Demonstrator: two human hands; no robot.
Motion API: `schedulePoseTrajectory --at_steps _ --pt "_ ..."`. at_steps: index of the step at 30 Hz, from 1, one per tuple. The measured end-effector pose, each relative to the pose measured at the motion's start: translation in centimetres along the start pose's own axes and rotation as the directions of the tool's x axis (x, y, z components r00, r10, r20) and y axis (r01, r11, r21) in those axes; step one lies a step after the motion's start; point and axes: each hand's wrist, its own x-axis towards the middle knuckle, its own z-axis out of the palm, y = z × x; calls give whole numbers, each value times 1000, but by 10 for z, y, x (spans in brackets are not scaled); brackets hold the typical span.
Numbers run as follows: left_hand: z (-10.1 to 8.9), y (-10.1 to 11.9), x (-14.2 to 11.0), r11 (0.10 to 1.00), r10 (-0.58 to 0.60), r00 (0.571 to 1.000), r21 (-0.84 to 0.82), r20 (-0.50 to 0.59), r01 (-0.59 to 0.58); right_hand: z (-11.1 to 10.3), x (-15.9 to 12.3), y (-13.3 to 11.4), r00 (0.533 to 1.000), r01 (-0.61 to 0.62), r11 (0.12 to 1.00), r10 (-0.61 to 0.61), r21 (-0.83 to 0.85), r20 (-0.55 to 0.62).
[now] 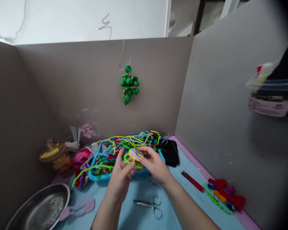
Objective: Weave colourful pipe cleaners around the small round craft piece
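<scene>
Between my hands is a small craft piece [135,154] in yellow, pink and blue with bright green strands around it; its kind is not clear. My left hand [122,171] grips its left and lower side with thumb and fingers. On its right side, my right hand [153,163] pinches it between thumb and fingers. Both hands are above the front part of a blue basket [102,178] heaped with colourful pipe cleaners [124,138]. Below the hands, a pair of scissors [150,203] lies on the light blue table cover.
At the left stand a metal bowl [68,195] with small clear bits and a pink strip [86,207]. A red cutter [193,181] and a red fuzzy figure [227,193] lie on the right. Grey partitions [156,86] enclose the table; a green ornament [129,84] hangs at the back.
</scene>
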Motion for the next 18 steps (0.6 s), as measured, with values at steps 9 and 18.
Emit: schedulePoseTrajectory --at_steps 9,18 --pt "-5 -3 2 970 134 987 192 92 -150 -4 2 8 976 -211 933 217 290 11" --pt "-7 -4 5 956 195 981 219 21 -195 -3 1 4 978 -206 893 199 399 61"
